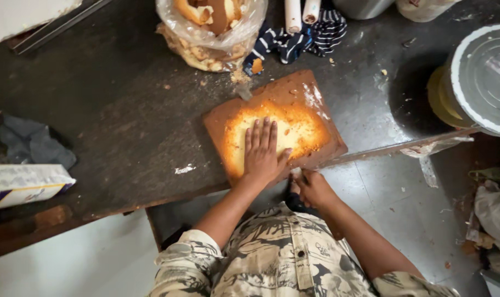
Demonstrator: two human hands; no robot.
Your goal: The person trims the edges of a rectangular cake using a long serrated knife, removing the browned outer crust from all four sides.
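— So where does the cake slab (294, 118) lie?
— Flat at the near edge of the dark table (123, 121), brown crust around a pale, bared middle. The left hand (262, 151) presses on it, fingers spread flat, gripping nothing.
— And the right hand (311, 188)?
— Curled at the slab's near edge, closed on something dark; what it is, I cannot tell.
— Which step, then?
— Steadying for a trim, I'd judge. Next wants a firm hold-down and level travel.
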